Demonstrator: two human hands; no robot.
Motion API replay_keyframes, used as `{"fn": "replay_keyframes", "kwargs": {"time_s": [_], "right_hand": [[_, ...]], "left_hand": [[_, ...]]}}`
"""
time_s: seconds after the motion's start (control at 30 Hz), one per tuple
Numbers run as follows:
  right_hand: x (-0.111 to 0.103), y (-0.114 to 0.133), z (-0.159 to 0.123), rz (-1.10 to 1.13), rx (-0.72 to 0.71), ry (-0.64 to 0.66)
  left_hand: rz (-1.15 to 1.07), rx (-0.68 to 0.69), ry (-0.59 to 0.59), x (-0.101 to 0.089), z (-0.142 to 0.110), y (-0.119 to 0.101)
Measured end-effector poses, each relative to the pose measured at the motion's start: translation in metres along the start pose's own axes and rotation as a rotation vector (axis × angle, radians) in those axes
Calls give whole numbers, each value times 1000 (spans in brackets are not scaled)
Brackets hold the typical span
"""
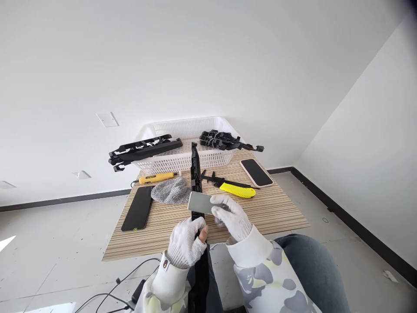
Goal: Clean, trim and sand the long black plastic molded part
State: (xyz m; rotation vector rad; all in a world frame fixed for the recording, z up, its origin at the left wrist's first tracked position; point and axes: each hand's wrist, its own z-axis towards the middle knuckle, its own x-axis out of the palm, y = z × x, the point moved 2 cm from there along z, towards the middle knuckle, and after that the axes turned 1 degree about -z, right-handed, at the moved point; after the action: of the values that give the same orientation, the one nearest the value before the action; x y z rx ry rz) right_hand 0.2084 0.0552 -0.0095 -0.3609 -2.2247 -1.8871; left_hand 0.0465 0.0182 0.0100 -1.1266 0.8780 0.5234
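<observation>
My left hand (187, 243), in a white knit glove with the thumb tip bare, is wrapped round a long black plastic part (196, 167). The part runs from my lap up past the table's front edge towards the basket. Between the fingers and thumb of my gloved right hand (233, 217) is a flat grey-green rectangular pad (202, 203). The pad lies across the black part just above my left hand and hides a stretch of it. Whether the two touch, I cannot tell.
A white basket (182, 165) at the back holds black plastic parts (146, 150). On the wood-grain table (260, 217) lie a yellow-handled cutter (237, 190), black calipers (216, 179), a grey cloth (171, 191), a yellow tool (156, 178), a black phone (137, 208) and a pink-edged phone (256, 173).
</observation>
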Motion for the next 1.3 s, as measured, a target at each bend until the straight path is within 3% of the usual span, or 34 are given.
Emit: {"fn": "replay_keyframes", "kwargs": {"time_s": [0.07,0.2,0.3,0.43,0.53,0.67,0.77,0.9,1.0,1.13,1.23,1.3], "right_hand": [[-3,-1,2,37,-61,-33],[-2,-3,4,60,-50,104],[-2,-1,3,89,-113,-20],[2,3,1,53,-65,75],[0,6,0,81,-118,-42],[2,5,2,77,8,63],[-1,6,5,139,-39,-55],[1,4,6,120,-1,6],[-1,5,5,165,-81,-132],[0,2,6,123,-23,-2],[-4,2,6,172,-94,-120],[-2,0,6,130,-26,-13]], "left_hand": [[7,13,12,1,0,0],[12,16,-9,1,0,0],[14,1,0,1,0,-1],[26,-14,-2,2,-1,-1],[28,-16,5,3,-2,-1],[21,0,-21,3,-2,0],[24,3,-15,2,-1,-2],[7,26,-25,1,-2,-3],[16,43,-50,2,-3,-2],[29,67,-86,2,-3,-1],[47,79,-97,4,-4,0],[55,100,-149,4,-5,1]]}}
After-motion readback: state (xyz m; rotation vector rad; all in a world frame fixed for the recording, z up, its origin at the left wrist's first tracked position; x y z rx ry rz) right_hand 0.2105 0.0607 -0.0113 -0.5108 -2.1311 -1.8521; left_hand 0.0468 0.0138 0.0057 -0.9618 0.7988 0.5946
